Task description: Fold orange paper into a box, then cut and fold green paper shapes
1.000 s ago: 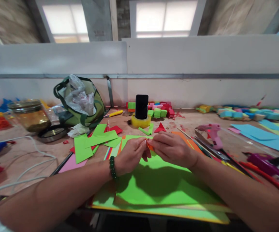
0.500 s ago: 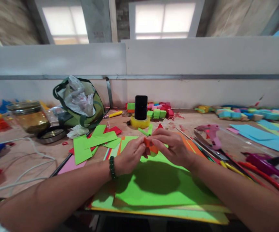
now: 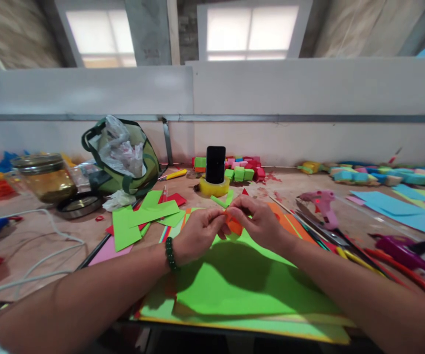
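Note:
A small orange paper piece [image 3: 236,227] is held between both hands, above a stack of coloured sheets. My left hand [image 3: 204,229], below a dark green bead bracelet [image 3: 170,254], pinches its left side. My right hand [image 3: 260,222] grips the upper right part with thumb and bent fingers. Much of the piece is hidden by the fingers, so its full shape cannot be told. Under the hands lies a large green sheet [image 3: 249,290]. Just beyond the fingertips are narrow green paper strips [image 3: 219,201] and a small red paper triangle [image 3: 245,192].
A phone [image 3: 215,164] leans upright in a yellow tape roll [image 3: 214,187]. Green paper pieces [image 3: 126,228], a green bag [image 3: 124,157] and a glass jar [image 3: 44,179] are at left. On the right lie a pink glue gun [image 3: 323,206], scissors [image 3: 404,273] and blue sheets [image 3: 392,206].
My right hand's fingers have curled in from a flatter pose and now pinch the orange paper piece close to the left fingertips. My left hand has shifted only slightly.

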`<state>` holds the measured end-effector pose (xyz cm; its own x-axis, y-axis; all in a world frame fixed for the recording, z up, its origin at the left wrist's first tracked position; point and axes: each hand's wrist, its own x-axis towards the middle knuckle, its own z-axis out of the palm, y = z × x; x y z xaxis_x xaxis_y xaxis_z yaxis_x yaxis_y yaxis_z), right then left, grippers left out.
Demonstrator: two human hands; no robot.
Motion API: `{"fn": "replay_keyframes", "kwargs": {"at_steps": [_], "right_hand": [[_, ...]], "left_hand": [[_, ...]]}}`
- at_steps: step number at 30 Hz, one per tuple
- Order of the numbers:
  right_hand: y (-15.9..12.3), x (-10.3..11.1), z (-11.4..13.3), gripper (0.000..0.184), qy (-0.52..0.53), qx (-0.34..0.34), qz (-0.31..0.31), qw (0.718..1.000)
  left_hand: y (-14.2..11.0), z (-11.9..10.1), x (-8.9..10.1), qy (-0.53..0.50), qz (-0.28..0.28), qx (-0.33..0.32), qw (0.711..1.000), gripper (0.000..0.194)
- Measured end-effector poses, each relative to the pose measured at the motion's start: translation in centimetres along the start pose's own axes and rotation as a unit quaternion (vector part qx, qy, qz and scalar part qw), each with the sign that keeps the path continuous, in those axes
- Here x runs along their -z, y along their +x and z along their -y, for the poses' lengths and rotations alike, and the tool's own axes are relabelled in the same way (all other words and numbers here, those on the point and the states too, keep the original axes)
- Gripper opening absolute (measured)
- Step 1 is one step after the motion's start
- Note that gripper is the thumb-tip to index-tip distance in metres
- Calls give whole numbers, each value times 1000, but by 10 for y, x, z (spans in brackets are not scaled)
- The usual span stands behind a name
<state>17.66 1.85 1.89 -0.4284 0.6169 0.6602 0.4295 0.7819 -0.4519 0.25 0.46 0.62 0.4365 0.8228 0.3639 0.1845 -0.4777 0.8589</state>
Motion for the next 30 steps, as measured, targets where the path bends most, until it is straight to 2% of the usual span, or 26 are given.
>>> {"fn": "replay_keyframes", "kwargs": {"at_steps": [2,4,6,8,10,12,14,16,18,20,25,30], "right_hand": [[2,2,3,18,58,-40,18,997],[4,3,4,19,189,-135,38,972],[6,4,3,26,328,-239,63,912],[7,4,0,32,415,-308,98,851],[8,5,-3,34,445,-334,132,820],[7,6,-4,33,469,-357,164,791],[6,7,-2,29,484,-374,193,767],[4,7,0,23,489,-384,213,754],[3,5,1,20,487,-384,214,755],[3,3,0,18,478,-375,194,770],[3,-2,-5,17,423,-337,113,834],[2,1,0,28,340,-272,19,900]], "left_hand": [[0,0,1,25,-7,-1,1000,30],[-1,0,3,24,2,0,1000,29],[-2,0,4,-12,13,-12,1000,31],[-2,0,6,-48,-7,-41,998,31],[-2,0,6,-36,-54,-73,995,27],[-2,-1,6,0,-84,-91,992,35],[-2,0,4,8,-86,-100,991,35],[-1,1,3,-15,-84,-107,991,25],[1,2,4,-42,-87,-109,989,18],[3,3,5,-62,-87,-96,990,15],[5,3,8,-79,-82,-30,993,17],[8,6,6,-160,-91,33,982,24]]}}
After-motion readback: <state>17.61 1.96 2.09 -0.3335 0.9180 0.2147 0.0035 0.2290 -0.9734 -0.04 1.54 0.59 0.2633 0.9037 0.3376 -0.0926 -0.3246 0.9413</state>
